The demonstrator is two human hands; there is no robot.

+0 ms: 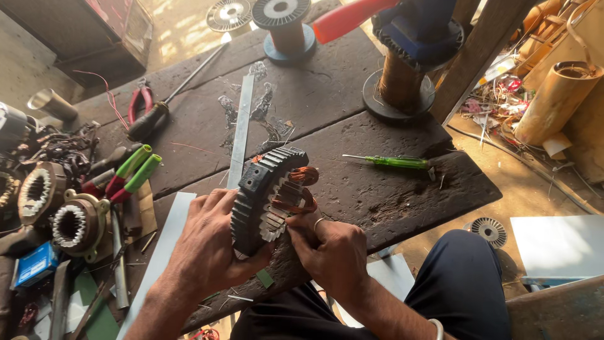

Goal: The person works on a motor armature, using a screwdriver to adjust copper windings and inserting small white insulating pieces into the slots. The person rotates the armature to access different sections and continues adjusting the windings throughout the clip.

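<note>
A black ribbed motor stator [264, 192] with copper windings stands on edge on the dark wooden workbench [390, 195]. My left hand [204, 245] cups its outer ring from the left and below. My right hand [327, 249] has its fingers pinched at the copper wire and slot teeth on the stator's open face. A ring shows on one finger of the right hand.
A green-handled screwdriver [393, 162] lies to the right. A metal ruler [241, 129], pliers [139, 104] and a long screwdriver [179, 91] lie behind. Other stators [74, 225] and green-handled pliers [132, 173] crowd the left. Wire spools [286, 25] and a copper coil [399, 82] stand at the back.
</note>
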